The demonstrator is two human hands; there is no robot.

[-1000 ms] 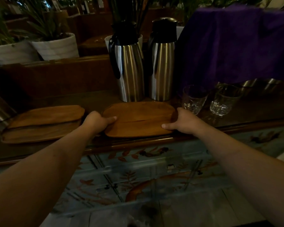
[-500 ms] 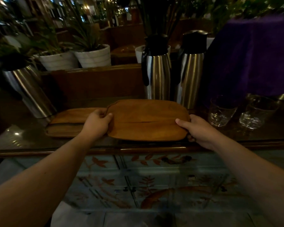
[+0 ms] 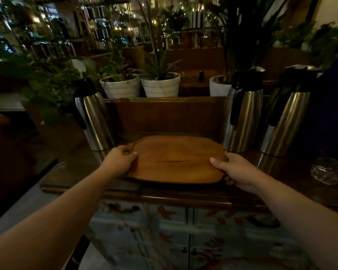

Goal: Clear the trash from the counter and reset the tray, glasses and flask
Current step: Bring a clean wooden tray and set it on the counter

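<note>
The flat, rounded brown wooden tray (image 3: 176, 159) sits between the two hands, just above the front edge of the dark glass-topped wooden counter (image 3: 76, 172). The left hand (image 3: 119, 162) is clamped on its left end, thumb on top and fingers curled under the rim; the right hand (image 3: 235, 170) is clamped on the right end in the same way. Whether the tray rests on another one beneath it I cannot tell; a darker edge shows under its near rim.

Beyond the left hand stands a tapered stainless-steel flask with a black lid and handle (image 3: 93, 118), well apart from the tray. Beyond the right hand stand two more steel flasks of the same kind (image 3: 242, 117), the nearer one just beside the tray's far right corner. To the right of the right hand, a clear ribbed drinking glass (image 3: 329, 171) sits blurred at the edge of view.

No trash shows on the visible part of the counter, so that step looks done here. The tray appears to be mid-reset, not yet released. By my reading, placing the glasses and a flask on or by it remains.
</note>
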